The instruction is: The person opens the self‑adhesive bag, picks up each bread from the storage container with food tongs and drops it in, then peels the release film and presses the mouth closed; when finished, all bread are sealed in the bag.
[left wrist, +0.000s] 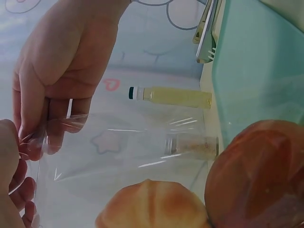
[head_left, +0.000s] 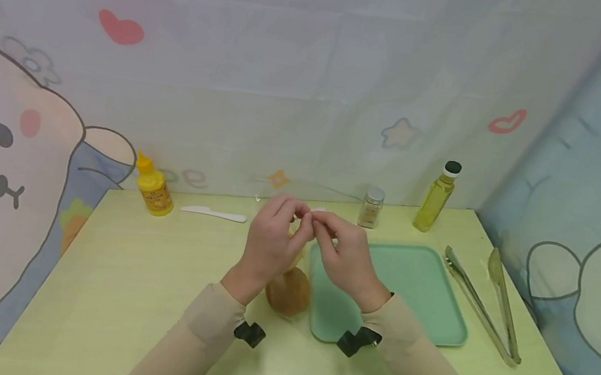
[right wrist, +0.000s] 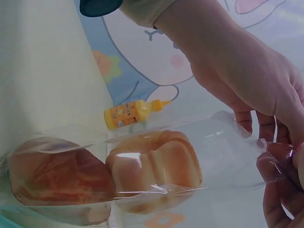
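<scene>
Both hands meet at the top of a clear plastic bag (right wrist: 228, 147) that hangs upright over the table. My left hand (head_left: 273, 235) pinches the bag's upper edge with thumb and fingertips. Opposite it, the right hand (head_left: 345, 255) pinches the same edge, its fingertips right beside the left ones. Inside the bag, a rounded brown bread (head_left: 288, 291) lies at the bottom. A lighter golden bread (right wrist: 154, 166) with a split top sits above it, mostly hidden behind the left hand in the head view.
A green tray (head_left: 408, 286) lies right of the bag, with metal tongs (head_left: 482, 309) beyond it. Toward the back stand an oil bottle (head_left: 435, 197), a small seasoning jar (head_left: 371, 207) and a yellow squeeze bottle (head_left: 153, 189). A white plastic knife (head_left: 214, 213) lies back left.
</scene>
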`<state>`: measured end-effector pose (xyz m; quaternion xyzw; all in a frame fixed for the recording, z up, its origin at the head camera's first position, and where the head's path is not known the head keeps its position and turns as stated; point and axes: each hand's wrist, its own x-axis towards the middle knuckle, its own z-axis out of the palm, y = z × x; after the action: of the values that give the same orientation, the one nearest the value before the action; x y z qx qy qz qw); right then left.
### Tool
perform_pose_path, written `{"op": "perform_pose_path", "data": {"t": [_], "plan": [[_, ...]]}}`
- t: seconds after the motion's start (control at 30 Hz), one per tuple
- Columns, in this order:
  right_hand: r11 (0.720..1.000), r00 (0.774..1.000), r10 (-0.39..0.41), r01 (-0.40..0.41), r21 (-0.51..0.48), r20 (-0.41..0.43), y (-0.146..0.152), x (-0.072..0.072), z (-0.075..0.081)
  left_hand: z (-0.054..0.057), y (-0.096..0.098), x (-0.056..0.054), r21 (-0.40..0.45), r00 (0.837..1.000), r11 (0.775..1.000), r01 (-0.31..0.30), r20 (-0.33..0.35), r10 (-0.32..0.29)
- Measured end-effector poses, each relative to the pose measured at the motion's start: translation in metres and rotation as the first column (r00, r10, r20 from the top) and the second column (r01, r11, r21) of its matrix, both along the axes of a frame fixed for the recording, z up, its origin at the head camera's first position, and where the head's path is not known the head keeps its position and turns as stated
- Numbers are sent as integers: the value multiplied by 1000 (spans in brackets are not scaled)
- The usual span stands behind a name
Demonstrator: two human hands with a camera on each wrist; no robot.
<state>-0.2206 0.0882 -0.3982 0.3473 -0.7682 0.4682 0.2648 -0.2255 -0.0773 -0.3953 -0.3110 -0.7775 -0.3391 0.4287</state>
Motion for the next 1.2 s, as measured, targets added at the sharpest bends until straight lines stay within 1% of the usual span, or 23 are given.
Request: {"op": "perform_pose_path", "data": {"t": [0.07, 0.17, 0.3, 0.4, 0.47, 0.57, 0.63, 0.73, 0.87, 1.07, 1.2], "plan": [[1000, 1000, 0, 0, -4, 8, 0, 0, -1, -1, 0, 0, -14, 1000, 1000, 0, 27, 1], [1000, 999, 10, -9, -18, 41, 0, -1, -3, -2, -1, 0, 9, 999, 1000, 24, 43, -25], [999, 996, 13, -10, -32, 88, 1, -1, -4, -4, -4, 0, 49, 997, 996, 76, 10, -76], [1000, 996, 1, 1, -26, 93, 1, -1, -3, -3, -5, -1, 35, 996, 995, 88, -32, -87], [1000, 998, -9, 10, -7, 69, 1, 0, -2, -1, -6, -2, 24, 996, 997, 80, -53, -78], [999, 1000, -25, 25, 39, -4, 0, 0, -1, 1, -6, -3, 13, 995, 998, 57, -84, -56], [996, 998, -37, 41, 78, -60, 0, 0, 0, 2, -6, -3, 8, 993, 999, 36, -109, -35], [992, 993, -37, 50, 113, -109, -2, 1, 1, 4, -6, -3, 1, 989, 1000, 5, -151, -5], [991, 992, -32, 48, 127, -124, -3, 3, 2, 5, -5, -3, -5, 985, 1000, -22, -172, 21], [995, 992, -40, 51, 91, -117, -5, 3, -1, 4, -5, -3, -63, 985, 994, -89, -155, 79], [996, 993, -52, 59, 63, -103, -7, 2, -2, 3, -5, -3, -68, 984, 991, -117, -139, 107]]}}
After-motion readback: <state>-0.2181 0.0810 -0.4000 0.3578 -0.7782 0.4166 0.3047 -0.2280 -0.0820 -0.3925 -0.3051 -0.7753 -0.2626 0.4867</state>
